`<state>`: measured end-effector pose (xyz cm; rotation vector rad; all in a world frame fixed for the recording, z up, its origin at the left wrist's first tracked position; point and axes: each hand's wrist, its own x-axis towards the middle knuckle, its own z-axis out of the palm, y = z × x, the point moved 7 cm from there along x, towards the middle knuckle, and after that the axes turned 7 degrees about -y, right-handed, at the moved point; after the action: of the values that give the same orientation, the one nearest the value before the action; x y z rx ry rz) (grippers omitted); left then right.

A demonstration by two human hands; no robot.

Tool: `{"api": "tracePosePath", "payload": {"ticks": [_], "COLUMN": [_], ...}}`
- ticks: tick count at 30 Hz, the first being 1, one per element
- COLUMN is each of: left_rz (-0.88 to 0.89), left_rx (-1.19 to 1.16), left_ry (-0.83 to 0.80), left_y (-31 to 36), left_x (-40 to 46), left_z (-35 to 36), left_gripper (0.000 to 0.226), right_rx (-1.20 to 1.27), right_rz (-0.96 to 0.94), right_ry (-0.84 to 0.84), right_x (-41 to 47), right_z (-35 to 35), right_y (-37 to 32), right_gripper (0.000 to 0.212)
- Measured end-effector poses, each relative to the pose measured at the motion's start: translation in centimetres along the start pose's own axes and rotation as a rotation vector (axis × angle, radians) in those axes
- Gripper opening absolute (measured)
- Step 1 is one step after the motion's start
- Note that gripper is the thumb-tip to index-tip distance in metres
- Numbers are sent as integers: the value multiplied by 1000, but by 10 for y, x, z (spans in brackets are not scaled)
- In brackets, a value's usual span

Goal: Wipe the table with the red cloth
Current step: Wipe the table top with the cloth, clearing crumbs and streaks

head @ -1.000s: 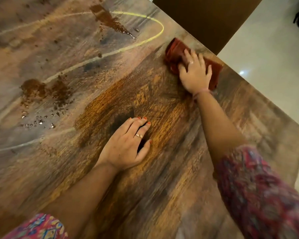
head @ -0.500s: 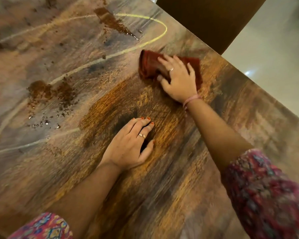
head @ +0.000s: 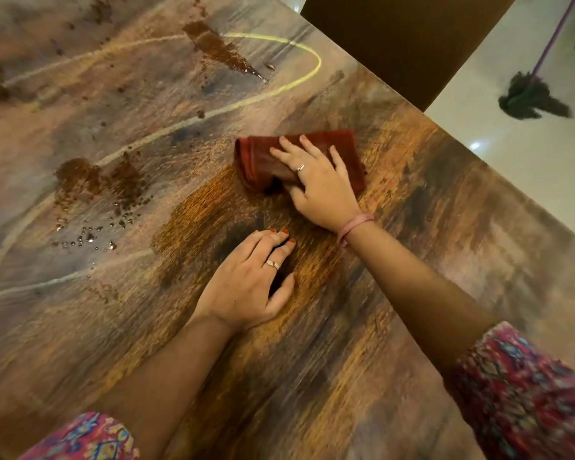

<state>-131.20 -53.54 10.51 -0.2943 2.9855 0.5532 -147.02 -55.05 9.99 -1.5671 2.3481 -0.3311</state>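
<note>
L hand (head: 246, 287) lies flat, palm down, fingers straight and close together, forearm stretched fwd; R hand (head: 316, 184) reaches further out, palm down, fingers spread and pressing, thumb tucked left, wrist bent inward.

cloth (head: 263, 162) on table (head: 445, 247), spills (head: 100, 180) left

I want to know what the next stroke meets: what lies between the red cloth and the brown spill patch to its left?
In the head view, only bare wood of the table separates the red cloth from the brown spill patch.
</note>
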Motion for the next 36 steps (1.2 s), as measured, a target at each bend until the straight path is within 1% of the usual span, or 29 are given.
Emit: {"api": "tracePosePath", "payload": {"ticks": [1, 2, 4, 6, 7, 9, 11, 13, 15, 18, 20, 22, 25, 28, 31, 33, 34, 36], "left_rz": [0, -1, -1, 3, 1, 2, 8, 3, 1, 0, 0, 0, -2, -8, -5, -2, 0, 4], "left_rx": [-2, -2, -5, -5, -2, 9, 1, -7, -8, -15, -12, -9, -21, -28, -24, -23, -25, -26], "left_ry": [-1, -7, -8, 3, 6, 12, 15, 10, 2, -7, -4, -3, 11, 15, 23, 34, 35, 27], "left_y": [1, 1, 0, 0, 0, 0, 0, -1, 0, 0, 0, 0, 0, -2, -1, -1, -1, -2], "left_x": [-1, -1, -1, -1, -1, -1, -1, -1, 0, 0, -1, -1, -3, -3, -3, -3, -3, -3], "left_z": [0, 0, 1, 2, 2, 2, 2, 2, 2, 2, 1, 1, 1, 2, 3, 3, 3, 5], "left_gripper": [51, 51, 52, 52, 52, 52, 51, 51, 51, 52, 51, 50, 49, 48, 48, 47, 48, 48], "right_rx": [-10, -19, -26, 70, 120, 141, 79, 5, -46, -89, -77, -61, -45, 18, 69, 62, 46, 31], "right_rz": [-5, 31, 218, 467, 558, 634, 620, 568, 552, 581, 606, 628, 688, 756, 759, 695, 632, 416], "right_ry": [-10, -12, 17, 48, 58, 61, 81, 123, 157, 198, 174, 137, 143, 151, 74, 45, 43, 17], "right_x": [7, 20, 55, 84, 94, 104, 95, 67, 24, -43, -73, -80, -50, 12, 72, 100, 108, 109], "right_z": [-6, -14, -37, -60, -68, -70, -62, -49, -36, -19, -9, -7, -21, -46, -62, -61, -58, -44], "right_y": [10, 26, 73, 123, 138, 147, 135, 117, 97, 66, 57, 63, 91, 133, 153, 141, 125, 77], "right_gripper": [62, 62, 58, 55, 55, 59, 63, 64, 69, 77, 74, 67, 63, 62, 63, 61, 59, 55]}}
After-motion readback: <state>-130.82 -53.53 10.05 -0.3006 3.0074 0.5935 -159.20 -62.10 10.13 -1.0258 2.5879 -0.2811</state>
